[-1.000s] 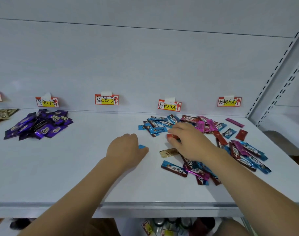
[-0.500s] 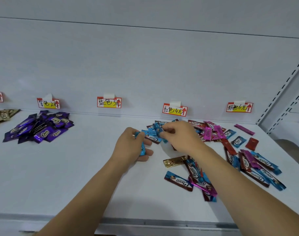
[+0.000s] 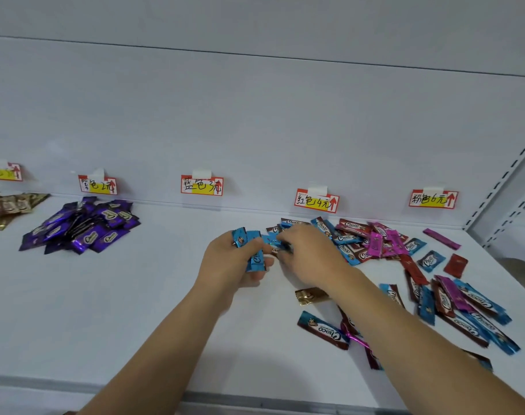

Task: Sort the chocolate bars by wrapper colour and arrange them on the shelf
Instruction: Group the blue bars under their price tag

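- Judging by how the bars lay on the shelf (image 3: 111, 310), the sort stood somewhere past halfway but well short of finished.
- Done, as far as could be seen: a purple pile (image 3: 81, 227) sat near the back edge toward the left end, under the purple price tag (image 3: 97, 185); a gold-brown pile (image 3: 9, 206) lay at the far left end, under the tag (image 3: 3, 171) there.
- In hand: the left hand (image 3: 234, 262) was clenched round a few blue bars (image 3: 249, 247), held just above the shelf near the back edge and a little right of the blue price tag (image 3: 202, 185).
- The right hand (image 3: 309, 256) pinched another blue bar (image 3: 277, 244) at its fingertips, touching or nearly touching the left hand's bundle; which of the two could not be told.
- The spot under the blue price tag held no pile yet, so the blue group was not yet set down.
- Left to do: a mixed heap (image 3: 366, 238) of blue, red-brown and pink bars lay at the back edge under the red price tag (image 3: 316, 201), and a second scatter (image 3: 464, 307) spread toward the right end and front edge.
- A lone gold bar (image 3: 310, 295) lay beside the right forearm, away from its own pile at the far left.
- Neither red nor pink bars were gathered under their tags; the pink price tag (image 3: 433, 199) had only strays near it.
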The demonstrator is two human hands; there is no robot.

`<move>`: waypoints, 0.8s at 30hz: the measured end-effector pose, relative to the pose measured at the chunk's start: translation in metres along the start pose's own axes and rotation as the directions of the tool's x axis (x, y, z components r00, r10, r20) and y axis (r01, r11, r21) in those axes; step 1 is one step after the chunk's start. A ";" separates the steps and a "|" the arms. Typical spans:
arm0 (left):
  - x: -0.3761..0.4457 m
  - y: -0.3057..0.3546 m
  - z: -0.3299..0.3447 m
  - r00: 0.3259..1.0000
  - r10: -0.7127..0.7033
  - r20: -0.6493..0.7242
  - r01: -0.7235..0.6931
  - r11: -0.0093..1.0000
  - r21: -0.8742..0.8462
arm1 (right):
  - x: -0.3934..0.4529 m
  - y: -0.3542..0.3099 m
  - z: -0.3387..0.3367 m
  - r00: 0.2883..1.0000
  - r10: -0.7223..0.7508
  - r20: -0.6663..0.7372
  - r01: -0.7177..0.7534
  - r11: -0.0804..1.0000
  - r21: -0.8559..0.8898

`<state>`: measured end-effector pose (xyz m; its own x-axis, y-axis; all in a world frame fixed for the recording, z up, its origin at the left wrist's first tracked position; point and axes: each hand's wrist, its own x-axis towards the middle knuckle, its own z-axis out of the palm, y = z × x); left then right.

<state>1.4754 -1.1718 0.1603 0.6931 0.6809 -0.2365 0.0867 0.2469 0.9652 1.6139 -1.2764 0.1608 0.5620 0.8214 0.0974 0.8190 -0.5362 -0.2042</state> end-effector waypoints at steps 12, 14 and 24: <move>0.007 -0.005 -0.007 0.998 -0.065 0.010 0.066 0.995 -0.077 | -0.010 -0.001 -0.028 0.955 0.247 0.164 -0.296 0.835 0.464; 0.007 -0.005 -0.002 0.999 -0.032 0.043 0.034 0.998 -0.058 | -0.017 -0.004 -0.033 0.948 0.263 0.182 -0.311 0.632 0.710; 0.009 -0.002 -0.005 0.999 -0.035 -0.041 0.036 0.999 0.011 | 0.026 0.009 0.002 0.939 0.343 -0.029 -0.344 0.938 -0.034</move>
<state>1.4774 -1.1627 0.1562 0.6598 0.6994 -0.2746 0.1192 0.2634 0.9573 1.6360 -1.2596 0.1592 0.8120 0.5815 0.0498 0.5791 -0.7922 -0.1922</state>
